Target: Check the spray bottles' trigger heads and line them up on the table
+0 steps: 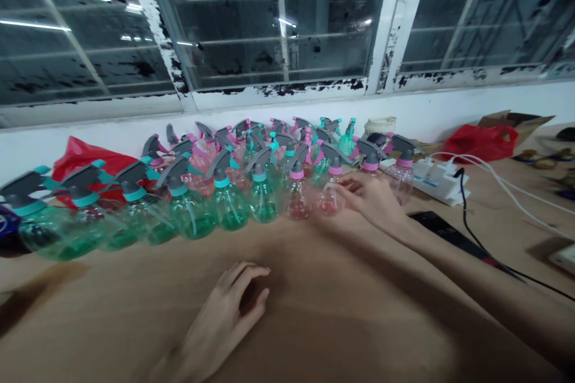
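My right hand (pixel 371 196) is at the front row, its bent fingers against the upper right side of a pink spray bottle (pixel 329 202) with a grey trigger head and pink collar. Part of that bottle is hidden behind the fingers. To its left stands another pink spray bottle (pixel 297 200), upright, and beyond that a run of green spray bottles (pixel 230 206) with turquoise collars. My left hand (pixel 229 305) hovers above the bare wood nearer to me, holding nothing, thumb and curved fingers apart.
More spray bottles crowd behind the front row. Red plastic bags (pixel 96 161) lie at the left and right (pixel 478 142). A phone (pixel 449 236), a white power strip (pixel 438 182) and cables lie right of my right forearm. Windows (pixel 278 18) rise behind the table (pixel 287 323).
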The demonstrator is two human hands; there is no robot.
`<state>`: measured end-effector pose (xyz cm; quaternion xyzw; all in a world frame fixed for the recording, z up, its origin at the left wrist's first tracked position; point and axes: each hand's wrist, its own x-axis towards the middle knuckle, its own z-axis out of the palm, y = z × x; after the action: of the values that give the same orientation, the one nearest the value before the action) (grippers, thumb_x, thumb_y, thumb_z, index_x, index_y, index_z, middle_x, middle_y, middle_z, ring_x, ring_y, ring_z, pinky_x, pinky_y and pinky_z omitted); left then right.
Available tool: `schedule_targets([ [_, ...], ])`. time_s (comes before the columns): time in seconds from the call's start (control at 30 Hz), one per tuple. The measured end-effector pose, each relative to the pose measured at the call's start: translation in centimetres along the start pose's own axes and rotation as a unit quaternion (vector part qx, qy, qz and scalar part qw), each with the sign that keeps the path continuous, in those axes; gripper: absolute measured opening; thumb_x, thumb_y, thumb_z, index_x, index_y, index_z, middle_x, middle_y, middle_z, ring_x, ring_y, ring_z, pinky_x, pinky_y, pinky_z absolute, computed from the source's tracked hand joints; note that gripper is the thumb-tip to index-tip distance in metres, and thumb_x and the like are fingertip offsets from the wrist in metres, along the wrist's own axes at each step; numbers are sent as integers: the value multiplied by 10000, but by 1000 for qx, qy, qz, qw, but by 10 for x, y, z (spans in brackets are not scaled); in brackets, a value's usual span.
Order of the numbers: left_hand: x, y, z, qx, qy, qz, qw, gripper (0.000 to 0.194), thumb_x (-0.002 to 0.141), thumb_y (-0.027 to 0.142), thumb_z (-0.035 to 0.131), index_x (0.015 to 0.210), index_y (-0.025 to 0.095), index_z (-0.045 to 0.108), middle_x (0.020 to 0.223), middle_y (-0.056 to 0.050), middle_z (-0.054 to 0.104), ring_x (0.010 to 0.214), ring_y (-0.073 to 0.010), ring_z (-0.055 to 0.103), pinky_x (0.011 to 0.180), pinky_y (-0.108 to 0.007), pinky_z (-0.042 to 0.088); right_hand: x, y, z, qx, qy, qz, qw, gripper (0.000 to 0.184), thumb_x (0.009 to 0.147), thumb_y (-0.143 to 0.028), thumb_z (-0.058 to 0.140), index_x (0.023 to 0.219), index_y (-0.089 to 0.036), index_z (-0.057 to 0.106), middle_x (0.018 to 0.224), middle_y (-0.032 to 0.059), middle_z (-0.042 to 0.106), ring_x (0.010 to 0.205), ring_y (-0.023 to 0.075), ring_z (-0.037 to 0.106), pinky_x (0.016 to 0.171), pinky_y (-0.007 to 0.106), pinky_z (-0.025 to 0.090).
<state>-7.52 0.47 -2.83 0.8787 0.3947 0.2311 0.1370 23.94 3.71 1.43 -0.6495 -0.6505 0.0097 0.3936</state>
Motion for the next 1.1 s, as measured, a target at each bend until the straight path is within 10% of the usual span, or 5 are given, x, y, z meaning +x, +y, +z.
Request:
schedule_targets([
  [0.5, 9, 24, 1, 2, 10, 1, 1000, 207, 902, 250, 456, 1069, 281, 575, 1037, -3, 650, 920, -195, 658, 813, -333, 534, 28, 7, 23, -99, -34, 104, 989, 555, 791, -557, 571, 1141, -127, 558, 1079, 194, 665, 967, 338, 648, 743, 398, 485],
  [0.8, 25, 32, 5, -30, -8, -16, 999, 190, 918, 277, 444, 1049, 267, 582, 1028, -4, 649, 874, -199, 653, 638, -287, 527, -16, -4, 5, -158, -45, 77, 983, 688, 805, -700, 434, 1146, -128, 608, 1231, 247, 565, 911, 388, 662, 710, 512, 518],
  [1.1, 42, 50, 5, -117, 22, -29, 992, 296, 896, 337, 533, 1184, 272, 509, 1228, -46, 610, 1091, -242, 597, 935, -478, 473, -70, -28, -2, -150, -61, 4, 987, 765, 716, -790, 455, 1106, -141, 563, 900, 192, 691, 729, 366, 688, 556, 451, 530],
])
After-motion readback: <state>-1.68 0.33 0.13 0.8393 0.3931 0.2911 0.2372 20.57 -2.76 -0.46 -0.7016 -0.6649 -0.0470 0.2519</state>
